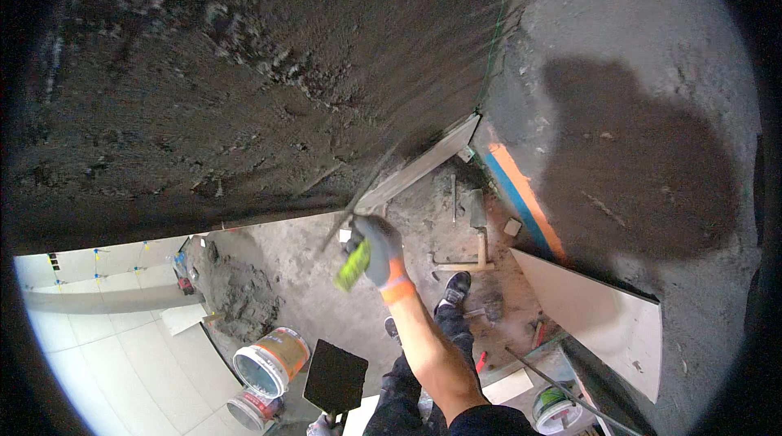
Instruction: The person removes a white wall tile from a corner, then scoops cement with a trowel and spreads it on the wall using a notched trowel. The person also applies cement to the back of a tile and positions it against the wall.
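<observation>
My right hand (382, 246), in a grey and orange work glove, grips the bright green handle of a plastering trowel (353, 266). The trowel's thin blade is seen nearly edge-on and blurred, close to the lower edge of the dark, wet mortar-coated wall (293, 81). At the bottom of the view, my left hand (319, 427) is gloved and partly cut off by the frame. It holds a square dark hawk (336, 376) out in front of my legs; whether mortar lies on it, I cannot tell.
A tile strip (421, 161) edges the wall's foot, and a green string (502, 14) runs along the corner. A large tile (599, 320) leans at right. Buckets (272, 359) and a mortar heap (235, 289) stand left. A hammer (479, 252) lies ahead of my shoes.
</observation>
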### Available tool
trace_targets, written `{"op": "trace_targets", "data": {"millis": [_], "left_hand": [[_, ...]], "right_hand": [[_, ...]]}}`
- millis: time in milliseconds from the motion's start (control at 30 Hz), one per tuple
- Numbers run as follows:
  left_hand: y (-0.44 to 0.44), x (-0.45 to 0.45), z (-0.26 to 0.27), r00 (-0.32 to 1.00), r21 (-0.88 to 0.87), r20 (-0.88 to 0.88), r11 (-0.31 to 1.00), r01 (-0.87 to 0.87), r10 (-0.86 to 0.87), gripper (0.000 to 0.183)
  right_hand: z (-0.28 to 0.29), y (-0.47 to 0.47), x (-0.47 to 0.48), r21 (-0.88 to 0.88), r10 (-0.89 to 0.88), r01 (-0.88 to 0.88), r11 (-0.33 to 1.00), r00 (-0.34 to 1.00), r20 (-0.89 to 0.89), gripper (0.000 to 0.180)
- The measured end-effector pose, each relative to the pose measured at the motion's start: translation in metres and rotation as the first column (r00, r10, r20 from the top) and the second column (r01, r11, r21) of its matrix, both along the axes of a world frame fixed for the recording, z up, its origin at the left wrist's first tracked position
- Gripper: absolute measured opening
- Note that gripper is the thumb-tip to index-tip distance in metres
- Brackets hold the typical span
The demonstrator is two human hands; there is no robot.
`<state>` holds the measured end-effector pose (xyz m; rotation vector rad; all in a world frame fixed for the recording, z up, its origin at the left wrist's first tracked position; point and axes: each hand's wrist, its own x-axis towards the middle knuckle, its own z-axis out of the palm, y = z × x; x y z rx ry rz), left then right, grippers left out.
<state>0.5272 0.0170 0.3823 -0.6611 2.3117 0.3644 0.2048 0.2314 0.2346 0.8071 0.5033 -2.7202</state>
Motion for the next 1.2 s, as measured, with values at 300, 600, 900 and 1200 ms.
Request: {"op": "trace_targets", "data": {"millis": [300,600,900,1200], "left_hand": [[0.006,0.001,0.007,0.996,0.046,-0.085,0.999,-0.001,0.004,0.020],[0.011,0.027,-0.004,0.998,-0.041,0.065,0.999,0.010,-0.007,0.022],[0.001,0.039,-0.002,0.999,-0.037,-0.009,0.999,-0.032,0.032,0.023],[-0.021,0.023,0.012,0.932,0.302,-0.111,0.905,-0.298,0.344,0.017]], "right_hand": [[-0.111,0.145,-0.039,0.467,-0.158,0.068,0.882,0.975,0.157,0.011],[-0.157,0.127,-0.051,0.292,-0.090,0.034,0.956,0.979,0.181,0.013],[-0.075,-0.034,-0.009,0.009,0.043,-0.045,0.999,0.987,0.155,0.016],[0.107,0.022,0.096,0.141,0.351,-0.349,0.926,0.936,0.009,0.023]]}}
